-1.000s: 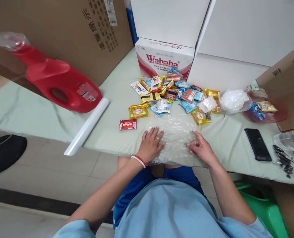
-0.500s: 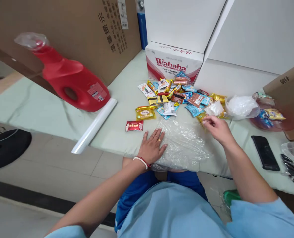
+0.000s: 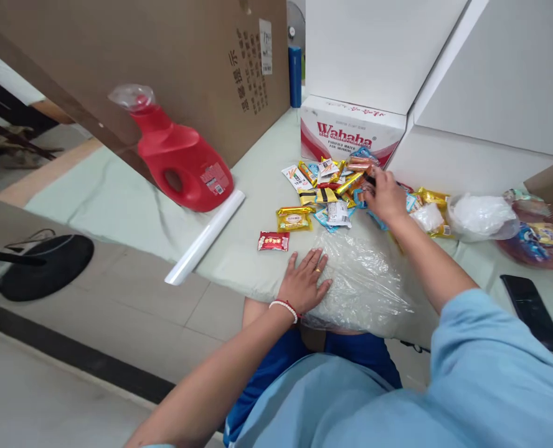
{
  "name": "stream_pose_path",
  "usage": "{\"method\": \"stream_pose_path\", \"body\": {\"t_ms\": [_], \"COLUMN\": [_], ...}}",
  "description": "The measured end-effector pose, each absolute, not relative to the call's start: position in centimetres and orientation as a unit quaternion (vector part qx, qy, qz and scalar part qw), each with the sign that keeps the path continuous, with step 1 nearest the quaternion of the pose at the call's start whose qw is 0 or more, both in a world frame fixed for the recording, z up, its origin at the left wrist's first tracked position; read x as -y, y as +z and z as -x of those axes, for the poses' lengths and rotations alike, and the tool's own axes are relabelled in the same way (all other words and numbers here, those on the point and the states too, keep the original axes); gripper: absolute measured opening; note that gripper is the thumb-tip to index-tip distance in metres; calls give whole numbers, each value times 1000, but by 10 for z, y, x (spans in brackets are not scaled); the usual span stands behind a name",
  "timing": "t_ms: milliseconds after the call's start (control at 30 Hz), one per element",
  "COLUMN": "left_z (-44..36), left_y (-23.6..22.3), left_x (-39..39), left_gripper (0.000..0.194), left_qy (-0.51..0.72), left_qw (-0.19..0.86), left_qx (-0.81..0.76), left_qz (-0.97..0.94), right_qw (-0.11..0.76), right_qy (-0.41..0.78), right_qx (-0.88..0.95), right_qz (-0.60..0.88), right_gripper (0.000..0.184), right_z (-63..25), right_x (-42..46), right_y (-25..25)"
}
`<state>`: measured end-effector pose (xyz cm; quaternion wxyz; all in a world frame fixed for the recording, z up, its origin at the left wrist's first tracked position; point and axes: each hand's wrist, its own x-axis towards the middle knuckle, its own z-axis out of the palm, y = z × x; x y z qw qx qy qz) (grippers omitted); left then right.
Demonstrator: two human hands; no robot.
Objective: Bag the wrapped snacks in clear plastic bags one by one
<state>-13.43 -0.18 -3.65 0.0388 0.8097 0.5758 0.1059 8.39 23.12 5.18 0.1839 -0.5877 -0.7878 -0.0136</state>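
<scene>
My left hand (image 3: 305, 283) lies flat with fingers spread, pressing the left part of a clear plastic bag (image 3: 365, 280) against the table. A small red snack packet (image 3: 273, 241) rests just beyond its fingertips, with a yellow snack packet (image 3: 294, 219) behind it. Over the heap of wrapped snacks (image 3: 337, 213), my right hand (image 3: 387, 198) has its fingers bent and closed on a dark brown snack packet, partly covered by the hand. Beside the right forearm sits a small white plastic bundle (image 3: 427, 218).
A red jug (image 3: 187, 165) and a white roll (image 3: 206, 238) are on the left. Behind the snacks stands a Wahaba carton (image 3: 346, 127). To the right are a clear bowl with white plastic (image 3: 482, 214), a red bowl of snacks (image 3: 545, 239) and a black phone (image 3: 533, 313).
My right hand has moved left and away from me, from the heap's near right edge onto its snacks. My left hand stays on the plastic bag. The view has shifted left.
</scene>
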Motion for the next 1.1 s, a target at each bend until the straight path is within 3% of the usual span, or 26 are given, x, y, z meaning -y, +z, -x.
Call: {"method": "stream_pose_path", "body": {"t_ms": [100,233,333,400,567,700,800,867,967,1100], "left_z": [135,135,134,134,134,135,135,135,135,135], "left_y": [-36,-35,-34,-33,-34,-35,-34,-34,-33,-33], "left_x": [1,1,1,1,2,1,1,1,1,2], "left_gripper": [62,61,61,61,60,60,61,62,62,60], "left_qy": [119,125,125,125,123,105,93,95,109,124], "left_qw": [51,62,64,63,50,47,51,55,61,72], "left_qx": [-573,-574,-575,-575,-575,-578,-579,-580,-577,-574], "left_qz": [-809,-807,-806,-806,-807,-808,-808,-807,-807,-806], "right_qw": [179,-39,-123,-134,7,23,8,71,198,198], "right_qy": [73,218,213,197,119,65,71,78,128,243], "right_qx": [830,896,890,888,879,854,834,835,855,894], "right_qz": [524,385,384,394,463,515,546,541,462,319], "right_gripper": [64,50,51,52,49,72,51,41,44,39], "right_z": [-109,-117,-107,-96,-46,9,29,22,-17,-93], "right_x": [-184,-106,-71,-72,-141,-209,-235,-232,-199,-126], "right_y": [72,72,60,60,80,69,56,55,62,60]}}
